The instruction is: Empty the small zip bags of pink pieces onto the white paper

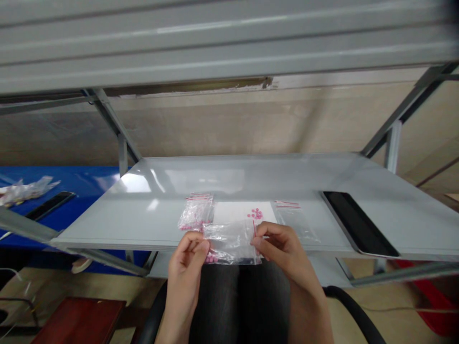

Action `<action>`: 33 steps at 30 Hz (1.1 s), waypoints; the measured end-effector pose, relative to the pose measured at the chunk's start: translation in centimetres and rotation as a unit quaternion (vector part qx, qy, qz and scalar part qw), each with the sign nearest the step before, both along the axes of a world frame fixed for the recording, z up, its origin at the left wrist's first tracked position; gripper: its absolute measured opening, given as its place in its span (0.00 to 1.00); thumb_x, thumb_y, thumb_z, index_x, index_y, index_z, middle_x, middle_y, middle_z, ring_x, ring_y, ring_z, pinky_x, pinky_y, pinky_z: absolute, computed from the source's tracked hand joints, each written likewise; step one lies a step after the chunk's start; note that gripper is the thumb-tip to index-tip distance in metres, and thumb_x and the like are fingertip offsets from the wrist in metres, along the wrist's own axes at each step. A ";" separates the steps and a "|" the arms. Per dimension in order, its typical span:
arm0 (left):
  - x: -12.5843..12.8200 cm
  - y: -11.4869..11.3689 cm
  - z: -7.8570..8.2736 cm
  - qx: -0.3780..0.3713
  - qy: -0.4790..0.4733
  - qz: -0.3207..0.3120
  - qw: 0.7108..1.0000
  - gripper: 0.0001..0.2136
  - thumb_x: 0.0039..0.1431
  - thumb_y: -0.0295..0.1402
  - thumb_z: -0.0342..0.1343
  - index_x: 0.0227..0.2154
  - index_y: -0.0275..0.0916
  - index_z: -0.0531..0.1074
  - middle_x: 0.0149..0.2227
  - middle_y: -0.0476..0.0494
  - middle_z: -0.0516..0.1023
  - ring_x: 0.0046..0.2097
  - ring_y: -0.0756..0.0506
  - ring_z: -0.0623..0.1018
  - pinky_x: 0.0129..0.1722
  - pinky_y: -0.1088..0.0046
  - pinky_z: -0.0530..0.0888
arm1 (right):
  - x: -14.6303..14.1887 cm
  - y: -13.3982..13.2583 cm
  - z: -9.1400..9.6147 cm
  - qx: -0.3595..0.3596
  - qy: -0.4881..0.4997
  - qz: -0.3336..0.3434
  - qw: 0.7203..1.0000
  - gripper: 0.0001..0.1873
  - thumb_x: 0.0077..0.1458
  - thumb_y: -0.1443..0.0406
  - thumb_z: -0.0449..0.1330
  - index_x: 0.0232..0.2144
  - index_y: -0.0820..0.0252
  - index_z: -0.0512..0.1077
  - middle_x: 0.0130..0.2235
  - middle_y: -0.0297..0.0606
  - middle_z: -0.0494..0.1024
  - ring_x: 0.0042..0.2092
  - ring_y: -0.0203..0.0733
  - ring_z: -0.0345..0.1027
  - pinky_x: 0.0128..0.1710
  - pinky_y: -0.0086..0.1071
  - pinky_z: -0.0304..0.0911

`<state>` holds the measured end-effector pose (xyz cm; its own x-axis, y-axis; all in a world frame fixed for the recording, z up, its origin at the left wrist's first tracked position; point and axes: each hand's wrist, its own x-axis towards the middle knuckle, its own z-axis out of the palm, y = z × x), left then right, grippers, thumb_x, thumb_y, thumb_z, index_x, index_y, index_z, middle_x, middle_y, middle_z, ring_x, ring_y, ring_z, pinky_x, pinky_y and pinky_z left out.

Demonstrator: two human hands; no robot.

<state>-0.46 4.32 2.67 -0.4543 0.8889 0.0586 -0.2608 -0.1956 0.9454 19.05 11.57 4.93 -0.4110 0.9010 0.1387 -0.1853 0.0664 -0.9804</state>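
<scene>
The left hand and right hand pinch a clear zip bag at its two edges, hands apart, right at the near edge of the bench — and beyond it, pink beads on a white sheet, a bead-filled bag beside them, a black tablet at right — while a grey steel shelf cuts across the top of the frame.

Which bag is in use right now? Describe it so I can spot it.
On the glossy grey tabletop, find the white paper sheet with pink beads. The clear zip bag just in front of it is held up between the left hand and right hand, unlike the two bags lying flat.
</scene>
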 end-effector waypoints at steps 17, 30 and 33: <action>0.9 -1.6 0.5 0.070 0.315 0.136 0.937 0.04 0.61 0.31 0.61 0.39 0.41 0.74 0.40 0.45 0.76 0.44 0.45 0.76 0.46 0.73 0.73 | -0.5 -1.7 0.0 -0.094 -0.006 0.125 0.988 0.10 0.48 0.63 0.72 0.25 0.60 0.74 0.22 0.30 0.74 0.22 0.31 0.63 0.23 0.25 0.55; 1.6 -2.5 1.5 0.014 0.302 -0.136 0.943 0.17 0.67 0.39 0.54 0.22 0.40 0.69 0.22 0.50 0.69 0.25 0.49 0.71 0.25 0.78 0.68 | -2.2 -2.9 0.9 -0.086 -0.033 0.179 0.979 0.12 0.47 0.61 0.72 0.21 0.60 0.76 0.22 0.29 0.72 0.23 0.30 0.62 0.25 0.24 0.58; 1.3 -2.5 1.5 0.018 0.321 -0.145 0.936 0.15 0.68 0.38 0.53 0.24 0.40 0.71 0.23 0.49 0.71 0.26 0.49 0.72 0.27 0.78 0.70 | -1.9 -2.7 0.7 -0.097 -0.032 0.184 0.978 0.12 0.50 0.59 0.71 0.23 0.60 0.77 0.24 0.32 0.76 0.26 0.33 0.68 0.27 0.26 0.61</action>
